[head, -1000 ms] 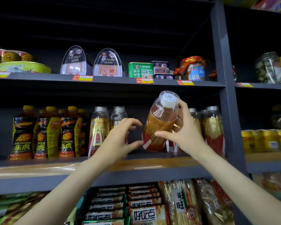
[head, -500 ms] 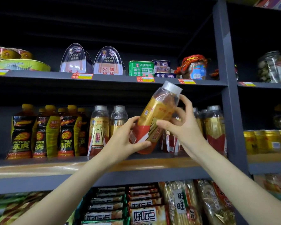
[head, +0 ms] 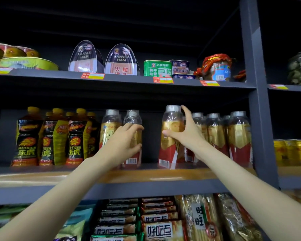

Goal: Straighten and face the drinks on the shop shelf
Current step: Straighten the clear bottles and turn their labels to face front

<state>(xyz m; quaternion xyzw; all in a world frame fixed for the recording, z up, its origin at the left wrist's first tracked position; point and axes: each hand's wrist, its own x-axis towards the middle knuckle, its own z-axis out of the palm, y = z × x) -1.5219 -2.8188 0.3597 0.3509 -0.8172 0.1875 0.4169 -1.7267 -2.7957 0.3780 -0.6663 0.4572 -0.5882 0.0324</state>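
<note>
On the middle shelf [head: 129, 176] stands a row of gold-and-red drink bottles with silver caps. My right hand [head: 186, 131] grips one upright bottle [head: 170, 136] at its shoulder, its barcode side turned outward. My left hand [head: 123, 145] curls round another gold bottle [head: 134, 136] to the left, also showing a barcode. A third such bottle [head: 109, 129] stands just left of it. More of the same bottles [head: 238, 136] fill the right end. Yellow-capped Hi-Tiger bottles [head: 27, 136] line the left end.
Canned ham tins [head: 121, 60], a green tin [head: 157, 67] and a jar [head: 217, 67] sit on the shelf above. Snack packs [head: 160, 230] fill the shelf below. A grey upright post [head: 257, 101] bounds the bay on the right, with yellow cans [head: 292, 151] beyond.
The bottle that both hands held tilted in the air now stands upright on the shelf under my right hand. My left hand has moved left onto a neighbouring bottle.
</note>
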